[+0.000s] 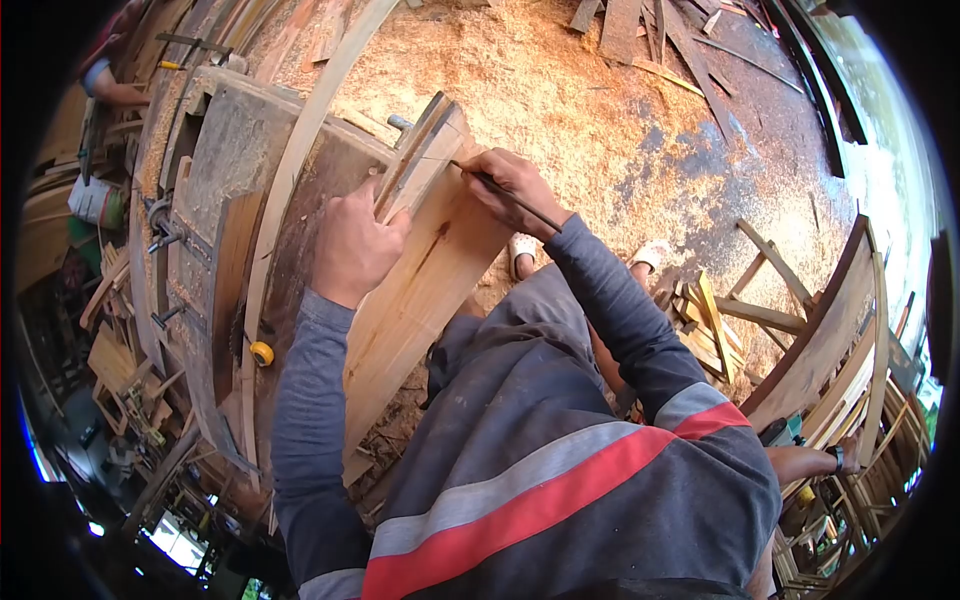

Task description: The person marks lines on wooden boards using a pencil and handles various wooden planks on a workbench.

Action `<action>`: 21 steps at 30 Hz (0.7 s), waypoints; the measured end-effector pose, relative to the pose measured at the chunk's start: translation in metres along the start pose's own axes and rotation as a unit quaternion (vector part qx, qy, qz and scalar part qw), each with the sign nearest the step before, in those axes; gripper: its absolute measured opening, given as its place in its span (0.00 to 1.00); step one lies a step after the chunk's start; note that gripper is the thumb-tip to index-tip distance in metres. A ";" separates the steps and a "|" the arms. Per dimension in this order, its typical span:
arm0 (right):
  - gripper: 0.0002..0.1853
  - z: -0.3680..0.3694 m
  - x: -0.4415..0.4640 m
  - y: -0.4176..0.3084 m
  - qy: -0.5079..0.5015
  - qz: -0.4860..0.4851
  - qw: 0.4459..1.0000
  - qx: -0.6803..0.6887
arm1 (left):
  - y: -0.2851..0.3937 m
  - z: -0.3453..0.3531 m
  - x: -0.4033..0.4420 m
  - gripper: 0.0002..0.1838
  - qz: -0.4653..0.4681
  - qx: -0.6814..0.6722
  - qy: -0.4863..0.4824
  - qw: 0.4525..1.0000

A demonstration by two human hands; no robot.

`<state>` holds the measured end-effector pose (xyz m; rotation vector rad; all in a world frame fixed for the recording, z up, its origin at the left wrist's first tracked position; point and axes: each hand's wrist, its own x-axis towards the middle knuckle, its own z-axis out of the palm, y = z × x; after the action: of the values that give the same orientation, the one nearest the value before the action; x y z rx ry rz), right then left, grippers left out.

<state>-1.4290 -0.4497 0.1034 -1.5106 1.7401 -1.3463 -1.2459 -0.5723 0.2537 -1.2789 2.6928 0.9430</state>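
Note:
A pale wooden board slopes from the bench side down past my legs, with a dark knot streak near its upper part. Across its upper end lies a short wooden strip with a dark edge. My left hand is closed on the lower end of this strip, its thumb and fingers pressed against it at the board's edge. In my right hand is a slim dark pencil, pinched between the fingers. The pencil's tip touches or hovers just over the board, right of the strip; I cannot tell which.
The workbench stands left with clamps and a long thin wood strip along it. A yellow tape measure lies there. Sawdust covers the floor. Planks lean at right. Other people's arms show at left and right.

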 end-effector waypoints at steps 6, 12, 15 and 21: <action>0.08 -0.002 0.000 -0.001 -0.003 -0.007 1.000 -0.005 | 0.002 -0.001 0.000 0.19 -0.005 -0.008 -0.003 1.000; 0.08 0.000 -0.001 0.000 -0.003 0.000 1.000 -0.005 | 0.003 -0.001 0.000 0.19 -0.002 0.005 -0.001 1.000; 0.07 -0.002 -0.001 0.002 -0.008 -0.001 1.000 -0.006 | 0.001 0.000 -0.001 0.19 0.004 -0.018 0.002 1.000; 0.07 -0.001 0.001 0.001 -0.004 -0.011 1.000 0.009 | 0.002 -0.001 -0.001 0.19 -0.003 0.003 0.003 1.000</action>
<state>-1.4308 -0.4506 0.1030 -1.5280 1.7061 -1.3606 -1.2464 -0.5707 0.2555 -1.2896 2.6925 0.9303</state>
